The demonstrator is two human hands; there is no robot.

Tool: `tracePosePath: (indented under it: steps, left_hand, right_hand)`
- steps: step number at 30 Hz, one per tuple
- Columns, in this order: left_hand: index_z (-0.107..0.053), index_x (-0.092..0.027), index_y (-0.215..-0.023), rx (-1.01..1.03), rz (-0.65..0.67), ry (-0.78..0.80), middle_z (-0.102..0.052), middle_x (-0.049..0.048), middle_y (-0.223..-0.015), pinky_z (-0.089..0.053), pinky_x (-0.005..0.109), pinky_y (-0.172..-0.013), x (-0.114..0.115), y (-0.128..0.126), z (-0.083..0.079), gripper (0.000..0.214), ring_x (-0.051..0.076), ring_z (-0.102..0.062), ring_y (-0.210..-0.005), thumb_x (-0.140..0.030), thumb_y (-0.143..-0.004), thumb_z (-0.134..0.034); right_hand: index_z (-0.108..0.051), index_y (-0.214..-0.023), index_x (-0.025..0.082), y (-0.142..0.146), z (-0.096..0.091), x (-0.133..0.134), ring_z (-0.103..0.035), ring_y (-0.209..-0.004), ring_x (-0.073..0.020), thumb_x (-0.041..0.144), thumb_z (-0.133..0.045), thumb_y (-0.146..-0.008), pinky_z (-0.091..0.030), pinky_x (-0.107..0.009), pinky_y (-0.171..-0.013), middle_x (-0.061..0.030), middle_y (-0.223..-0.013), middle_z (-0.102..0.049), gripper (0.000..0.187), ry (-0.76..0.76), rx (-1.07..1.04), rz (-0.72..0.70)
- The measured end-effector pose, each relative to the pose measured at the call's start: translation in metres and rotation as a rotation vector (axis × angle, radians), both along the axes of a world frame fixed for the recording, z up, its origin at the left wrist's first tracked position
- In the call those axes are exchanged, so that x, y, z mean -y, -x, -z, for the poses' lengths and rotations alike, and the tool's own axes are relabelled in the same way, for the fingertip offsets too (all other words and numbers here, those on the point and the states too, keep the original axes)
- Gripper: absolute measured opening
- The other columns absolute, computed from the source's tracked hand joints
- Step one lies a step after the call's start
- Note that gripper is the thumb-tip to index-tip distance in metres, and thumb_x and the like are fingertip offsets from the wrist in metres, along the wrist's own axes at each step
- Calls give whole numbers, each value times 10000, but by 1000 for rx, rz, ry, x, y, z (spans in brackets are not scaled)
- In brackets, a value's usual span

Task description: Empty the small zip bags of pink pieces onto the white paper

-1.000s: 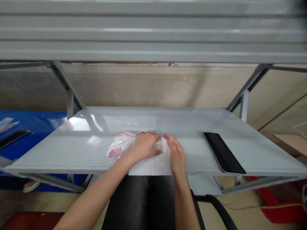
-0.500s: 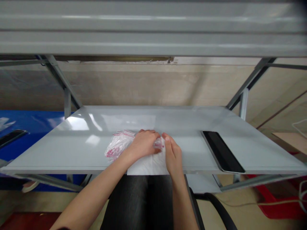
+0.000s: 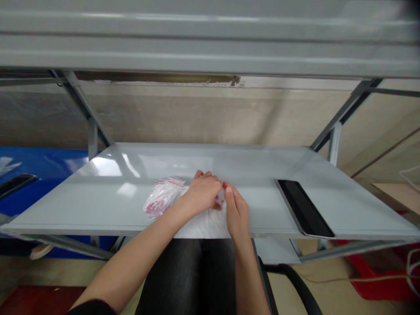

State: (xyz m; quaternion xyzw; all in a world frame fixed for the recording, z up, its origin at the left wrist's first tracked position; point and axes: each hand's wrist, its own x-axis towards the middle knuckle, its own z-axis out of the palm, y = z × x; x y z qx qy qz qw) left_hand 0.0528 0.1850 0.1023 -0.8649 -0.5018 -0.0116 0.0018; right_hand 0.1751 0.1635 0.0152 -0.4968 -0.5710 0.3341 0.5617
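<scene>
On my feed: small zip bag [image 3: 220, 198] between left hand [image 3: 203, 192] and right hand [image 3: 235, 211], both together, tight on it.

We see our left hand [image 3: 202, 193] and right hand [image 3: 235, 211] pinching a small clear bag [image 3: 219, 197] over a white sheet [image 3: 210, 225] on the grey table [image 3: 98, 205], beside a heap of bags [image 3: 162, 201], with a black tablet [image 3: 304, 208] lying further right.

A packing workshop: grey metal shelving bench [image 3: 98, 205], zip bags [image 3: 162, 199], red crates [image 3: 387, 284] below.
</scene>
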Motion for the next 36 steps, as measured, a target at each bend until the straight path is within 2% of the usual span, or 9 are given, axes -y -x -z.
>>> tracePosePath:
  steps: [14, 26, 36]
  left_hand:
    - [-730, -175, -950, -45, 53, -50, -769, 105, -1005, -363, 480, -938, 0, -2, -2, 271, 330, -626, -1058, -327, -755, -842]
    - [-744, -176, -963, -74, 49, -45, -772, 104, -997, -374, 495, -933, 0, -2, -3, 303, 338, -641, -1058, -332, -731, -862]
    - [-749, -168, -937, -122, 58, -59, -776, 120, -995, -341, 483, -937, 0, -5, -7, 236, 329, -625, -1056, -296, -762, -842]
  right_hand:
    - [-699, -1192, 114, 0, -1, 1, -662, -1160, -324, 535, -425, -970, -475, -504, -1033, -195, -1226, -718, 549, -6, 20, 6]
    - [-711, -1191, 147, -1, 0, 1, -664, -1163, -313, 529, -439, -975, -478, -494, -1040, -174, -1230, -725, 516, -14, 30, 17]
    - [-694, -1207, 103, -1, -2, 2, -662, -1157, -327, 529, -413, -978, -477, -506, -1032, -202, -1231, -716, 559, -11, 47, 15]
